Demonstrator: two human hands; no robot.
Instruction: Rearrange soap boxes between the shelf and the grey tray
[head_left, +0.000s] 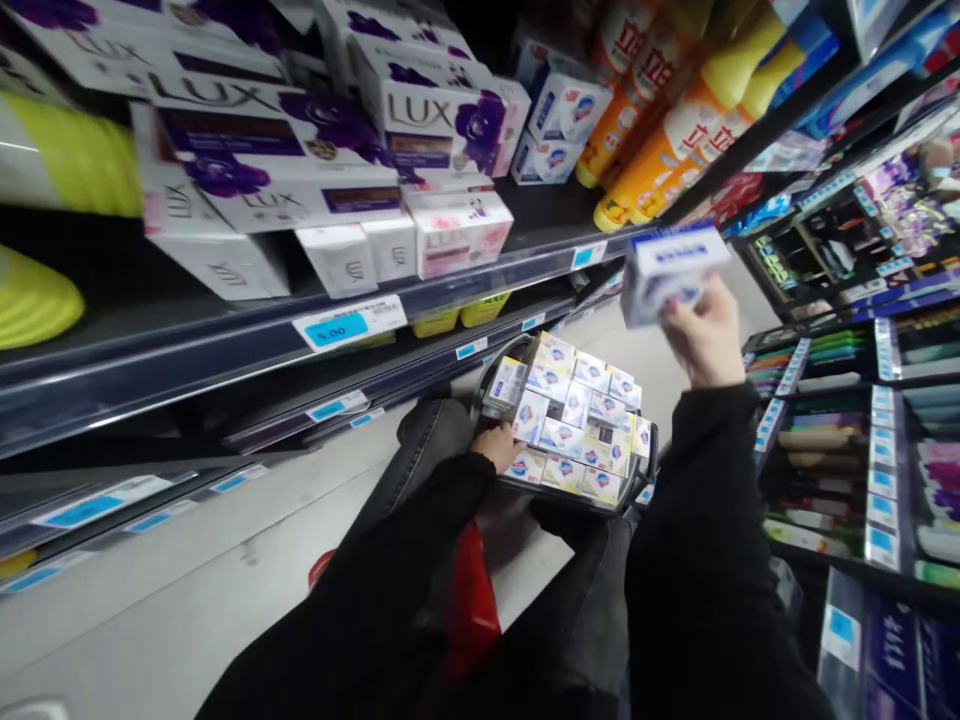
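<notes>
My right hand (705,335) is raised and grips a white and blue soap box (670,270), lifted toward the shelf edge. Lower down, my left hand (499,445) rests on the near rim of a dark shopping basket (570,492), its fingers touching the boxes inside. Several small white and blue soap boxes (577,415) fill that basket. Both arms wear black sleeves.
White and purple LUX soap boxes (300,150) crowd the upper shelf (225,335) at left. White and blue soap boxes (559,120) and orange bottles (675,110) stand farther along it. Shelves of goods (862,440) line the right side. The pale floor (187,580) runs between.
</notes>
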